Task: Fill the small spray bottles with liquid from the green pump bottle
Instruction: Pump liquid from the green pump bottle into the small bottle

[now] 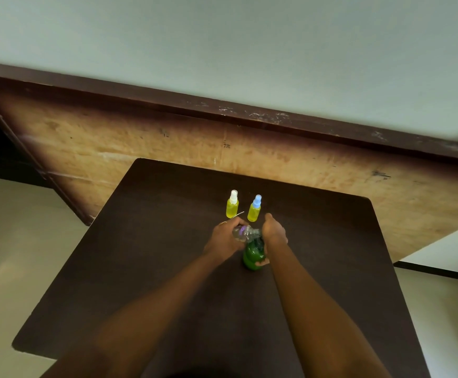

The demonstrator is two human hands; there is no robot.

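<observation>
On dark table (pixel 168 282), centre: green pump bottle (pixel 252 257), pump hidden under right hand (pixel 273 231), fingers gripping; left hand (pixel 222 241) fingers clasp blurred clear spray bottle (pixel 245 233) at its top; two yellow-filled spray bottles (pixel 232 209) (pixel 254 213), board (pixel 113 148), pale wall (pixel 222 36) beyond.

A plain indoor room, most likely in a home rather than a shop or lab: a bare pale painted wall (pixel 222 36), a pale smooth floor (pixel 9 227) with a dark skirting strip (pixel 440 271), a dark brown counter (pixel 168 282), and a large worn wooden board (pixel 140 148) with a dark frame leaning against the wall
</observation>
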